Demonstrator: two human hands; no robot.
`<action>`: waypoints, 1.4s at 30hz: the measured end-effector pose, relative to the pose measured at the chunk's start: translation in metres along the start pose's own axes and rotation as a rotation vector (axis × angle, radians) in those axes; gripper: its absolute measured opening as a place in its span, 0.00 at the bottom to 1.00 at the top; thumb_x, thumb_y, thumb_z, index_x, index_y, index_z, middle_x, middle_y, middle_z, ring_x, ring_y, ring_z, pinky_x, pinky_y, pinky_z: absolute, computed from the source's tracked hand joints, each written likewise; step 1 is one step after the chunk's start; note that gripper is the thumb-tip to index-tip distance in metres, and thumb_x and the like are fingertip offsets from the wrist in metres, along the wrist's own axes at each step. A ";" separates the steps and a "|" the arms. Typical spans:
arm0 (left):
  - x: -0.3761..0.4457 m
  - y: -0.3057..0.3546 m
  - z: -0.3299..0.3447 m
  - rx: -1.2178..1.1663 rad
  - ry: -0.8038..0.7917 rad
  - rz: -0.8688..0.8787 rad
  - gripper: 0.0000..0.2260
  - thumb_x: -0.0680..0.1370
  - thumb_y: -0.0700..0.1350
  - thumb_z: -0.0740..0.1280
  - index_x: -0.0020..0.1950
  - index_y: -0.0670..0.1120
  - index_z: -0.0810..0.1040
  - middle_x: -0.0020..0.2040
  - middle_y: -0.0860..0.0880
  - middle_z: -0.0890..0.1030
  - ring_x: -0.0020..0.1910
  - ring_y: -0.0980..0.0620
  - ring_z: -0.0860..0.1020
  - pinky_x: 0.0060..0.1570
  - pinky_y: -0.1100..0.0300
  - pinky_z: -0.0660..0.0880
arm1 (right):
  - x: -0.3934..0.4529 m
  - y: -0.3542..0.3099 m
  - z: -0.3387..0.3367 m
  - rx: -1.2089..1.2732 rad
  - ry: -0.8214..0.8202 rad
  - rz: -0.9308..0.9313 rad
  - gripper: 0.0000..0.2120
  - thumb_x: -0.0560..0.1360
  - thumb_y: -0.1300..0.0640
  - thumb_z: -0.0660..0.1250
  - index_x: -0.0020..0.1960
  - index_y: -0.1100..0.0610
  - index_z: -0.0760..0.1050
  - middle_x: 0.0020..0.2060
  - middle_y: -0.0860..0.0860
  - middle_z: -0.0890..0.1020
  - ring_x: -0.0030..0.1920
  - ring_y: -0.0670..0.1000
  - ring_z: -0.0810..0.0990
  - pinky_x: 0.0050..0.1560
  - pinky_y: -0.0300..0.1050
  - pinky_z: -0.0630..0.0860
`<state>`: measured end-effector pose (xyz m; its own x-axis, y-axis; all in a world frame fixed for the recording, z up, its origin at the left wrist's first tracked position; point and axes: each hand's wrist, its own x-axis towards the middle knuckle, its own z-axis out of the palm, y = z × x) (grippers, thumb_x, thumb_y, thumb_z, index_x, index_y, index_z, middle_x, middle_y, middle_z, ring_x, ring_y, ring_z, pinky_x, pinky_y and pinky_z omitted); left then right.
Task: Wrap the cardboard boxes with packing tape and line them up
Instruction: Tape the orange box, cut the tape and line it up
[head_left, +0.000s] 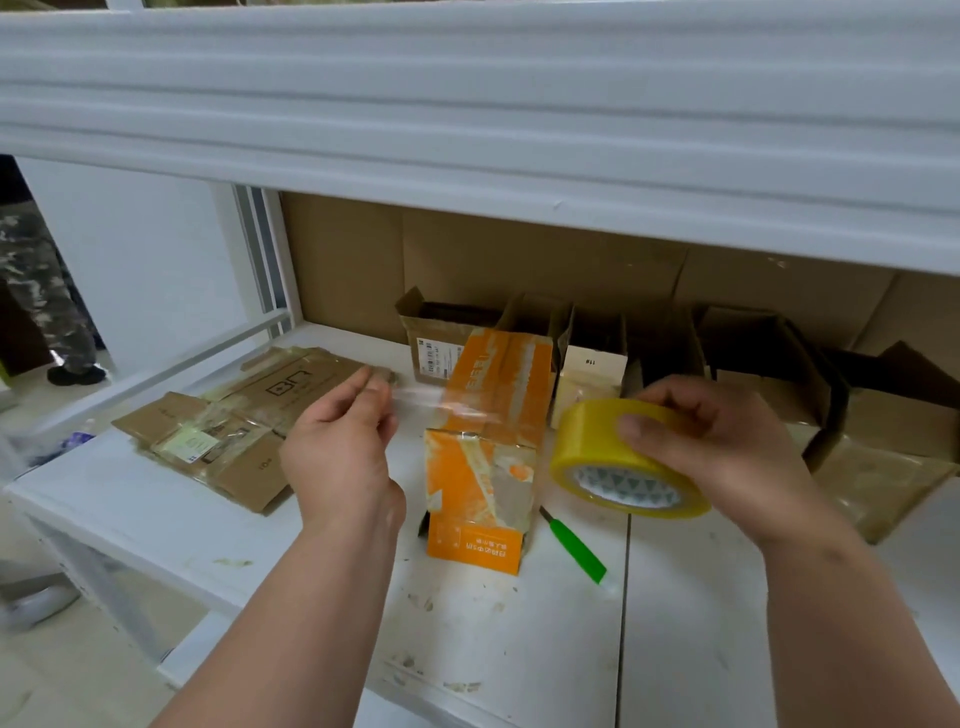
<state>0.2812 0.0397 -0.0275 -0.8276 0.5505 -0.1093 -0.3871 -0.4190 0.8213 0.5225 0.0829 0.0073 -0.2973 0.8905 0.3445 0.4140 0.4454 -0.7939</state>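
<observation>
Head view: an orange cardboard box (493, 436) is stood on the white table (519, 649), between the 2 hands. A yellow-tinted roll of packing tape (613, 457) is gripped by the right hand (727, 447), fingers curled over its rim, just right of the box. The free end of the clear tape strip (426, 397) is pinched by the left hand (343, 441) and stretched across the box top. The box is judged light and stiff but worn, so it may tip under tape pull; it is best steadied at its top edge. The strip is thin, sticky and likely to fold onto itself. A green-handled knife (576, 548) lies near the box base. Flattened cardboard (234, 431) lies to the left; open brown boxes (597, 353) are ranged along the far side, under a white shelf (467, 130).
</observation>
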 end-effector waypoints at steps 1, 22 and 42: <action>0.002 -0.001 -0.001 -0.008 0.014 0.001 0.08 0.76 0.36 0.72 0.47 0.50 0.83 0.47 0.51 0.85 0.50 0.53 0.84 0.43 0.66 0.78 | 0.003 0.002 -0.001 -0.009 -0.006 0.013 0.15 0.61 0.38 0.70 0.41 0.48 0.81 0.35 0.40 0.82 0.39 0.40 0.80 0.34 0.35 0.71; 0.005 -0.036 -0.012 0.151 0.088 0.107 0.29 0.76 0.38 0.73 0.74 0.52 0.70 0.26 0.56 0.73 0.39 0.58 0.80 0.44 0.61 0.75 | 0.035 0.023 0.010 -0.090 -0.205 0.175 0.13 0.79 0.49 0.65 0.44 0.57 0.82 0.38 0.54 0.82 0.41 0.52 0.82 0.40 0.43 0.73; 0.011 -0.034 -0.018 0.648 -0.356 0.049 0.16 0.80 0.35 0.65 0.53 0.56 0.83 0.53 0.53 0.83 0.54 0.53 0.80 0.47 0.61 0.76 | 0.021 0.039 0.027 -0.089 -0.202 0.246 0.14 0.79 0.48 0.63 0.46 0.56 0.80 0.41 0.57 0.82 0.44 0.55 0.82 0.43 0.47 0.75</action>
<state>0.2783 0.0470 -0.0667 -0.6131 0.7892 0.0341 0.0554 0.0000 0.9985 0.5094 0.1161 -0.0295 -0.3396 0.9399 0.0345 0.5657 0.2334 -0.7909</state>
